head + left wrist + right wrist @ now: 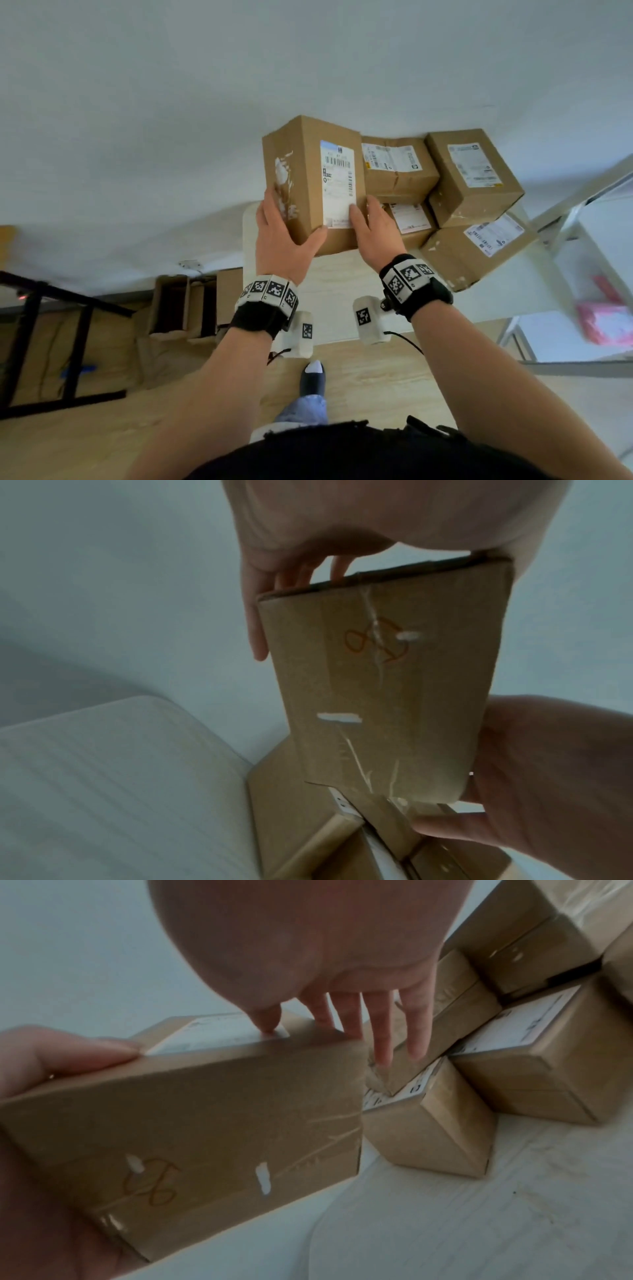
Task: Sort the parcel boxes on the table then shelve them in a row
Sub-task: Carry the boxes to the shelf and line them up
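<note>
Hands are lifting a tall box [310, 181] above the desk's [346, 294] far left corner: the left hand [284, 236] is gripping its left side, the right hand [375, 233] its right. Four more boxes [474, 176] are sitting stacked along the far edge, against a pale wall [171, 102]. Wood floor [370, 383] is showing below, with white shelving [582, 240] standing at right.

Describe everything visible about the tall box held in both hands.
The tall box is brown cardboard, sealed with clear tape and scuffed with white torn patches. A white shipping label with barcodes covers its upper face, and an orange handwritten mark shows on its near end in both wrist views. The left hand and right hand clasp its opposite sides, holding it left of the other parcels.
</note>
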Demonstrator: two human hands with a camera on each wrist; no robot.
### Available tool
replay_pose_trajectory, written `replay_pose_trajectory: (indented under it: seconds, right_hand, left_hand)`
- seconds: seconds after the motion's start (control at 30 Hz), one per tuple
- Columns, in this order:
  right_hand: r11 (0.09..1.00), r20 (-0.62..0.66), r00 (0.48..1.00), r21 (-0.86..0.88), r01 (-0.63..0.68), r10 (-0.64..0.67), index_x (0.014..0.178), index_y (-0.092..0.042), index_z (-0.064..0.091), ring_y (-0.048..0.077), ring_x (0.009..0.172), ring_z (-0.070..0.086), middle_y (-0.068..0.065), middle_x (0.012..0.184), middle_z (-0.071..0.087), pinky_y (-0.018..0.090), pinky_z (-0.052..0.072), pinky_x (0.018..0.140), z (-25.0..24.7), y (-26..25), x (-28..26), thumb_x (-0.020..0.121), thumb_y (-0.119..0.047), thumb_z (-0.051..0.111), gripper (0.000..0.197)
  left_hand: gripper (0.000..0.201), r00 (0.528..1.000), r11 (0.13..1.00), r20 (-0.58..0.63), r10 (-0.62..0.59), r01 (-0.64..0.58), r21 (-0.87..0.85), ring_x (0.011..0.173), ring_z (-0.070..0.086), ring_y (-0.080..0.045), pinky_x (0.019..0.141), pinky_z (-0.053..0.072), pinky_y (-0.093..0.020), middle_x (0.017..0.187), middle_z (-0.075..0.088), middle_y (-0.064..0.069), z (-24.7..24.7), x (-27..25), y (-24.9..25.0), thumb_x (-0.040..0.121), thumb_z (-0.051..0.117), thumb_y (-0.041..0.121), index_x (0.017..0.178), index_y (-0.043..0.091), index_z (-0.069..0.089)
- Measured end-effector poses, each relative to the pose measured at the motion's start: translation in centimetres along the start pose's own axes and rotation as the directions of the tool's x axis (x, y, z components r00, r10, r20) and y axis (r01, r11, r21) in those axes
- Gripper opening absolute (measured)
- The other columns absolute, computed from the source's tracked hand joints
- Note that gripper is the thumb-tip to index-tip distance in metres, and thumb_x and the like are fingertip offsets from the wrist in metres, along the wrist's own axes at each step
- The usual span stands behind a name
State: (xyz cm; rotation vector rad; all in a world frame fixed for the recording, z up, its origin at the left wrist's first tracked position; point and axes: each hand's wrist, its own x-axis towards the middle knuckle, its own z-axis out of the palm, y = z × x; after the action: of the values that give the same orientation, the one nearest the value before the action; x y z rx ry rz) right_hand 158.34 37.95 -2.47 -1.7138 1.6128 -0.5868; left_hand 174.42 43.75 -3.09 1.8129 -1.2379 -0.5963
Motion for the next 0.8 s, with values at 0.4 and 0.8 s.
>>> replay_pose_trajectory:
  seconds: [0.4, 0.8]
  right_hand:
    - [0.994, -0.288, 0.954, 0.087, -0.061, 0.084, 0.12, -0.009, 0.044, 0.03, 0.095, 0.057, 0.004, 0.102, 0.058, 0.034, 0.036, 0.075, -9.4, 7.4, -11.0, 0.103, -0.037, 0.04, 0.033]
    - [0.974, -0.576, 0.785, 0.12, -0.195, 0.228, 0.103, -0.016, 0.036, 0.031, 0.073, 0.05, 0.0, 0.076, 0.05, 0.038, 0.034, 0.065, -19.0, 17.7, -24.7, 0.097, -0.019, 0.039, 0.007]
  left_hand:
    - [0.109, 0.972, 0.992, 0.202, 0.123, -0.114, -0.059, 0.134, 0.047, -0.017, 0.108, 0.043, -0.045, 0.155, 0.037, 0.005, 6.3, -10.0, 7.6, 0.069, 0.065, 0.069, 0.155, 0.028, 0.011]
    - [0.119, 0.825, 0.95, 0.47, 0.313, -0.271, -0.156, 0.129, 0.044, -0.02, 0.105, 0.037, -0.035, 0.153, 0.026, -0.005, 15.2, -22.3, 15.3, 0.062, 0.071, 0.048, 0.157, 0.025, 0.003]
